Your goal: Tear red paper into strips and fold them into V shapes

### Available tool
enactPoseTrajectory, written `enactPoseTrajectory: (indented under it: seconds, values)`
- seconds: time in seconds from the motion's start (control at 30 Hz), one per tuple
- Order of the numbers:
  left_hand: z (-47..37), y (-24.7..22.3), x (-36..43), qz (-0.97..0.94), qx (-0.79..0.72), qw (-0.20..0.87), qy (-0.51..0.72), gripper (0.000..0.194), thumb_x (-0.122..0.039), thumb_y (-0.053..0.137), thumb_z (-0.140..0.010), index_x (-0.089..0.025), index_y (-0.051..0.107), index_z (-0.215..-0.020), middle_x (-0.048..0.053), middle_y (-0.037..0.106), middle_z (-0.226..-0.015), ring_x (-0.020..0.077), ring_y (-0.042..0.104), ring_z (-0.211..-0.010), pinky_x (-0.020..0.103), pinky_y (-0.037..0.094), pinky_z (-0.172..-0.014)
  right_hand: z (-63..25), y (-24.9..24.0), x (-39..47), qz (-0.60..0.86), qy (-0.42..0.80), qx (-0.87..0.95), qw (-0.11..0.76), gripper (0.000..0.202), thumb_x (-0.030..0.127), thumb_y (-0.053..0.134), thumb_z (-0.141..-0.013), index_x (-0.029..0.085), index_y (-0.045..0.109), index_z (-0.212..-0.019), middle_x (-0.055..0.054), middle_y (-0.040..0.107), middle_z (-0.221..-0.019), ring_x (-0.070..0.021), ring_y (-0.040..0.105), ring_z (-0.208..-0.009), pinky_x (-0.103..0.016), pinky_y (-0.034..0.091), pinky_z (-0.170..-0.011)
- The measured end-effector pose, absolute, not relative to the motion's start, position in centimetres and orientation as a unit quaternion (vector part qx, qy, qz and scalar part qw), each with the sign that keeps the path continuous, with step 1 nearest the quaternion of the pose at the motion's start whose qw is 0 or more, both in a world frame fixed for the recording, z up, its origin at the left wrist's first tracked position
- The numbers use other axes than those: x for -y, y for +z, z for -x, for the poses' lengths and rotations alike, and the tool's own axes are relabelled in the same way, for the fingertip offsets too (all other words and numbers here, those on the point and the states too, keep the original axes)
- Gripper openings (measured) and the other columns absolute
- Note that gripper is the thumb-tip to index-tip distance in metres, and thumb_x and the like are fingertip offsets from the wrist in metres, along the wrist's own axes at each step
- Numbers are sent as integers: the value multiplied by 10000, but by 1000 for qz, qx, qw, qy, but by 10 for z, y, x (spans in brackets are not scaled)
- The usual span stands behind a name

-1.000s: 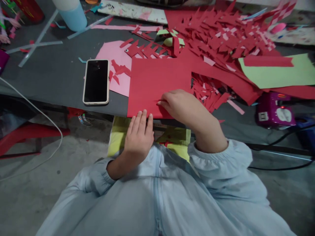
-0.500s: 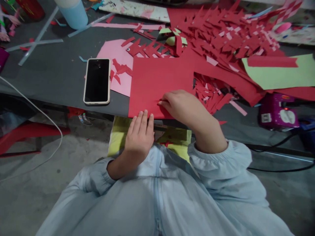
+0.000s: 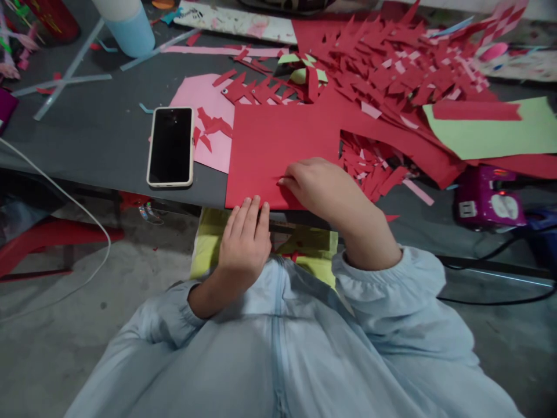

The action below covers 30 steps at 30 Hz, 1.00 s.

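Note:
A sheet of red paper (image 3: 282,136) lies flat at the table's front edge. My left hand (image 3: 246,235) rests with fingers stretched out and side by side, its fingertips touching the sheet's near edge. Over the lower right of the sheet, my right hand (image 3: 319,186) is bent down and closed in a pinch. A small red paper piece (image 3: 280,180) shows at its fingertips; most of it is hidden. Pink paper (image 3: 217,154) lies partly under the sheet, with red cut shapes (image 3: 213,125) on it.
A phone (image 3: 170,145) lies left of the sheet. Red cut paper scraps (image 3: 365,162) and a large spiky red paper piece (image 3: 387,64) spread to the right. Beyond are green paper (image 3: 491,136), a purple device (image 3: 487,197) and a bottle of blue liquid (image 3: 130,32).
The whole view has shifted very slightly. Both hands stay in nearly the same place on the red sheet, the left flat and the right pinched.

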<state>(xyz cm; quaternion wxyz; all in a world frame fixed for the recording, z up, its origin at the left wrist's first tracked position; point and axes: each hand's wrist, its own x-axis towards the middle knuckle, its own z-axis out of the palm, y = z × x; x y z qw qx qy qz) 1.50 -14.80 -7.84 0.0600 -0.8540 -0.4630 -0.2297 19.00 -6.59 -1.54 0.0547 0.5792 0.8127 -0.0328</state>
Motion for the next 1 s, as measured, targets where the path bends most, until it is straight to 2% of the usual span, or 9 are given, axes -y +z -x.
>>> enactPoseTrajectory:
  seconds: [0.13,0.3,0.6,1.0]
  values:
    - [-15,-78,147,847,464,72,-248,457,-179,528,-898,-6,553,-1320,219,620,-1350,310,587,-1277,418,455,-1102,-193,-17,61,-582,-23,-812,42,309,248,442,-984,76,698,-960,-180,730,-925,-274,652,-871,-334,378,-697]
    - [-13,-78,147,849,469,59,-236,466,-186,493,-918,-14,525,-1350,228,594,-1379,303,558,-1312,431,437,-1116,-195,-18,56,-580,-17,-813,41,301,251,453,-982,73,695,-997,-186,732,-945,-282,658,-897,-338,397,-717]
    - [-12,-77,146,847,471,79,-234,450,-203,515,-911,-25,555,-1322,208,616,-1360,305,588,-1272,426,456,-1092,-195,-17,57,-580,-17,-814,35,300,245,447,-980,83,700,-982,-177,736,-936,-266,661,-875,-329,403,-716]
    - [-11,-74,145,853,477,18,-211,490,-199,484,-937,-37,489,-1400,230,531,-1447,318,492,-1371,470,382,-1144,-194,-21,52,-591,-21,-805,51,323,254,421,-985,76,691,-987,-196,734,-954,-271,669,-866,-327,374,-679]
